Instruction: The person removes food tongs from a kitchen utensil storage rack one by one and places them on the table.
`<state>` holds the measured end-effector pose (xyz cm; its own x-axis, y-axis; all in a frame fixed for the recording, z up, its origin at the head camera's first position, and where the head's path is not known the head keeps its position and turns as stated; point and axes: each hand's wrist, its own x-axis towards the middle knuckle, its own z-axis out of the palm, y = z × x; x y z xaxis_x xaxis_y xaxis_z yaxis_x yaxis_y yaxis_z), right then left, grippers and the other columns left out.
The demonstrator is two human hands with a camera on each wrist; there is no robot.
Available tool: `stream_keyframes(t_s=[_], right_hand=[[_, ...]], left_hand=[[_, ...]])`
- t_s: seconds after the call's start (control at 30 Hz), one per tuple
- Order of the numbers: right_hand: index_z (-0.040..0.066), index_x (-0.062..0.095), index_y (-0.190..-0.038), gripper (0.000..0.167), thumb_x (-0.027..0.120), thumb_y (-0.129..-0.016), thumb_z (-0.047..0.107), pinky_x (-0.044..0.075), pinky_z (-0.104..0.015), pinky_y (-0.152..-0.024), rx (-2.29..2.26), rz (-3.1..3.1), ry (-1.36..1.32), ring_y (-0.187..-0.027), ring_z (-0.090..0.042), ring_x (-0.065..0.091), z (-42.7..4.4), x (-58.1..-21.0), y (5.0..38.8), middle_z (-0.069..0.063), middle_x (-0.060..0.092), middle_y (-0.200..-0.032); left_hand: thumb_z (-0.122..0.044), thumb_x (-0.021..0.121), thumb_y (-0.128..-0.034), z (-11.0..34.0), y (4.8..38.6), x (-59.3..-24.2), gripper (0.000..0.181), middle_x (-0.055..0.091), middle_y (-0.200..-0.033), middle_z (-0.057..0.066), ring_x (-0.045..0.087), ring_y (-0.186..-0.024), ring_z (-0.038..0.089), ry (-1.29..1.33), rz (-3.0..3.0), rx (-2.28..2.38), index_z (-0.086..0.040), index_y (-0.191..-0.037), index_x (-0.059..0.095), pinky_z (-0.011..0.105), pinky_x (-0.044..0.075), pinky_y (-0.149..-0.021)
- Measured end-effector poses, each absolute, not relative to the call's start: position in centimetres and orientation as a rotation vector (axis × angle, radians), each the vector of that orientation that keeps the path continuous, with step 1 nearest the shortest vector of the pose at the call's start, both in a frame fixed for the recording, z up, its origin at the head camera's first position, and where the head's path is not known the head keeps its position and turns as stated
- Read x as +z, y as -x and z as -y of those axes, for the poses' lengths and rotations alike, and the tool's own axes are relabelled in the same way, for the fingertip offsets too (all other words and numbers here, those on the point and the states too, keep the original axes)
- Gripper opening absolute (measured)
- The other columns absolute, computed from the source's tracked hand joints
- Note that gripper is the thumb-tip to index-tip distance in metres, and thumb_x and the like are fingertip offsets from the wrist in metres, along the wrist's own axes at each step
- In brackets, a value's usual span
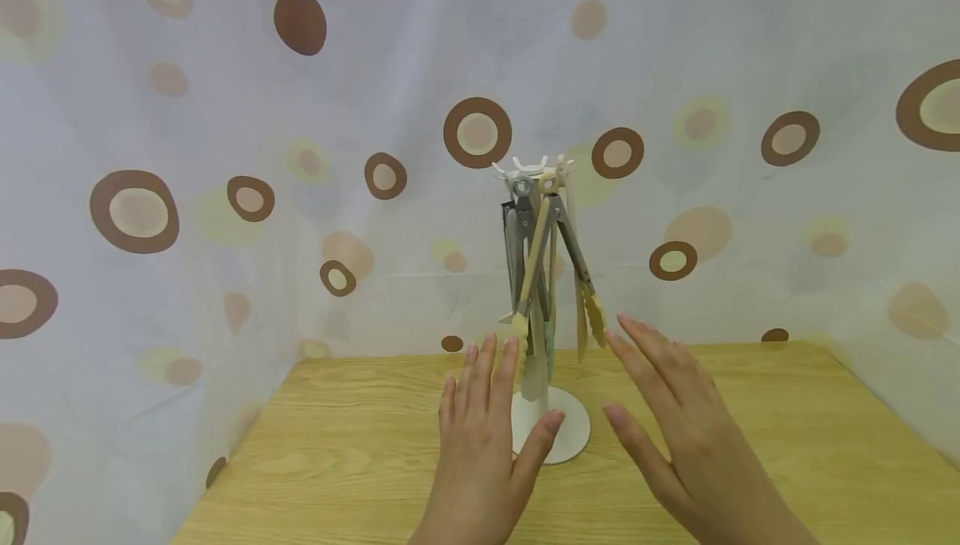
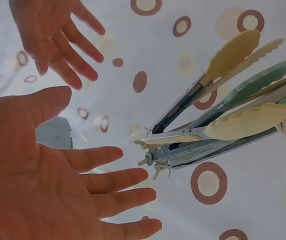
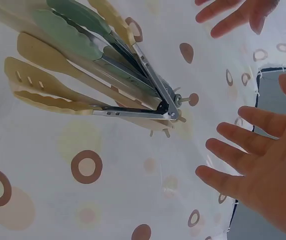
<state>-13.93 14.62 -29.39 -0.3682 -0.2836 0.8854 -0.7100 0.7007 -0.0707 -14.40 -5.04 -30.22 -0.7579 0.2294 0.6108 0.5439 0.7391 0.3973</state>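
Observation:
Yellow-tipped tongs [image 1: 575,249] hang spread apart from a white utensil stand [image 1: 573,428]. Behind them hang green-tipped tongs [image 1: 550,353], partly hidden. A slotted turner [image 3: 37,80] and a beige flat-headed utensil [image 3: 42,52] show in the right wrist view. My left hand [image 1: 480,445] is raised before the stand's left side, its fingers extended and thumb apart. On the other side my right hand [image 1: 693,437] has its fingers stretched toward the tongs. Both wrist views show gaps between the hands and the utensils; neither hand holds anything.
The stand rises from a round base on a wood-grain table [image 1: 352,428]. White hooks [image 1: 531,168] ring its top. A pale curtain [image 1: 420,53] with brown and yellow circles surrounds the table's back and sides.

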Motion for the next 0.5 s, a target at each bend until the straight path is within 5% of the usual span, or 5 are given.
stream_keyframes(t_s=[0.5], right_hand=[[-0.013, 0.051, -0.129, 0.053, 0.038, -0.105, 0.033, 0.028, -0.028, -0.111, 0.618, 1.705, -0.904, -0.129, -0.027, 0.045, -14.1, -27.0, 15.0, -0.026, 0.051, -0.132]], left_hand=[[-0.05, 0.045, -0.0989, 5.1, 14.5, -30.3, 0.067, 0.03, -0.153, 0.014, 0.026, -0.141, 0.033, 0.583, 2.384, -0.748, -0.011, -0.151, 0.029, 0.062, 0.02, -0.108]])
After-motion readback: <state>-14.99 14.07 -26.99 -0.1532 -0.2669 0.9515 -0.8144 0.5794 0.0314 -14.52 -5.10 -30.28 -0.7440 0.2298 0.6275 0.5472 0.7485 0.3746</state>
